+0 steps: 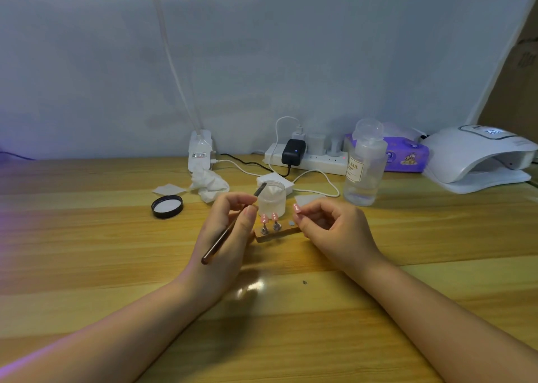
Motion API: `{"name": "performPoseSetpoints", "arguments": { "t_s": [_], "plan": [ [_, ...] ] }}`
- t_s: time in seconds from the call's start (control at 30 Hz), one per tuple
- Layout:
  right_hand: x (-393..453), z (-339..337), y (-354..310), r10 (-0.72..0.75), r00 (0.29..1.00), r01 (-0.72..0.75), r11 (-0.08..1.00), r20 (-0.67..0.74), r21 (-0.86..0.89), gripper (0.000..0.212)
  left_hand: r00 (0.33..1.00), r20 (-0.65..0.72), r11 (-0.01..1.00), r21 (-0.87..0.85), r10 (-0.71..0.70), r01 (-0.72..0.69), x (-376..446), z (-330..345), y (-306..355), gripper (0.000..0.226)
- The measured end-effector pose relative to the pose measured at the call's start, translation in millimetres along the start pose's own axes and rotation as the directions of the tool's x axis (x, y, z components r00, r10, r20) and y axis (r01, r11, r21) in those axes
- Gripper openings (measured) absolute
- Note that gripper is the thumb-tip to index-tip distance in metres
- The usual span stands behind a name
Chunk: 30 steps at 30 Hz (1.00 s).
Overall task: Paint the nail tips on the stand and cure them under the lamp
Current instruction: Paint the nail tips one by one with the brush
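I read my left hand as curled round the brush. My right hand pinches one pink nail tip just beside the stand on the bench. The tip looks light, thin and easily smudged, so I'd hold it by the edges. Lamp far right.

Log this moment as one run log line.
left hand: holds brush | right hand: pinches pink nail tip | stand: two tips on pegs | lamp: far right

Bare table lies open in front of the stand. Just behind the stand a jar blocks the way, with a bottle to its right.
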State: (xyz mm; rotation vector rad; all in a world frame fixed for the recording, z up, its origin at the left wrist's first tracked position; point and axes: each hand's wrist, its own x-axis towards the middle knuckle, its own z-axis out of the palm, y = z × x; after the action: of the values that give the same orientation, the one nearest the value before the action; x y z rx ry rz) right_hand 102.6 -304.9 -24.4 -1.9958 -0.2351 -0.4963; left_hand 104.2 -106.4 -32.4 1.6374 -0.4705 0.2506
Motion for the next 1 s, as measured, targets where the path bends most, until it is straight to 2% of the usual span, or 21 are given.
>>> {"name": "performPoseSetpoints", "arguments": {
  "t_s": [0.57, 0.83, 1.0],
  "plan": [
    [3.4, 1.8, 7.9, 0.044, 0.999, -0.043, 0.982, 0.001, -0.182, 0.014, 0.999, 0.035, 0.998, -0.048, 0.036, -0.034, -3.0, 3.4, -3.6, 0.019],
    [5.4, 2.0, 10.4, 0.057, 0.998, -0.056, 0.973, 0.0, -0.222, 0.012, 0.999, 0.028, 0.999, 0.0, 0.035, -0.035, -1.0, 2.8, -5.5, 0.021],
    [6.0, 2.1, 10.7, 0.067, 0.998, -0.063, 0.967, 0.008, -0.246, 0.012, 0.996, 0.088, 1.0, -0.013, 0.018, -0.017, -1.0, 1.9, -6.2, 0.023]
  ]
}}
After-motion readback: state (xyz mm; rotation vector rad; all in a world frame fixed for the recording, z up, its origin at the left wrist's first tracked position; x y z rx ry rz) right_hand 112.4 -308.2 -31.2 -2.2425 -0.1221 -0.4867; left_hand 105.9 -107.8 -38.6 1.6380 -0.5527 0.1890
